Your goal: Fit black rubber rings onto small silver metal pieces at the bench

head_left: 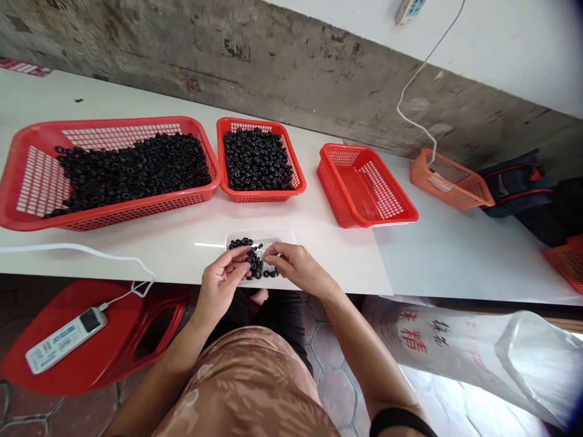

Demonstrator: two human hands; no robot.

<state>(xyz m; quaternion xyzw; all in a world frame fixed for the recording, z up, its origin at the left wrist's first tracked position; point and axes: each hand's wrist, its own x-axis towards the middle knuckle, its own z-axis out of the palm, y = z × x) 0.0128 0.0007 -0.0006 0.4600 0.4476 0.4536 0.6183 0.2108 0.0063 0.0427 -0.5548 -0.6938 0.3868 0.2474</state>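
Note:
At the front edge of the table, a shallow clear tray point(231, 235) holds small black rings point(257, 271) and a heap of tiny silvery pieces point(269, 247). Over its left side is my left hand point(221, 276), thumb and fingers curled toward each other around what looks like one black ring, partly hidden against those behind it. My right hand point(298, 266) hovers above the silvery pieces with thumb and forefinger pinched together. Whatever sits in that pinch is too small to make out. The fingertips of both hands are close together but apart.
Behind the tray stand a long red basket point(150, 197) and a smaller red basket point(265, 196), both filled with black rings. Farther right are red stacked baskets point(337, 191) and an orange basket point(450, 188). A corded white device point(68, 338) lies on a red stool point(82, 379).

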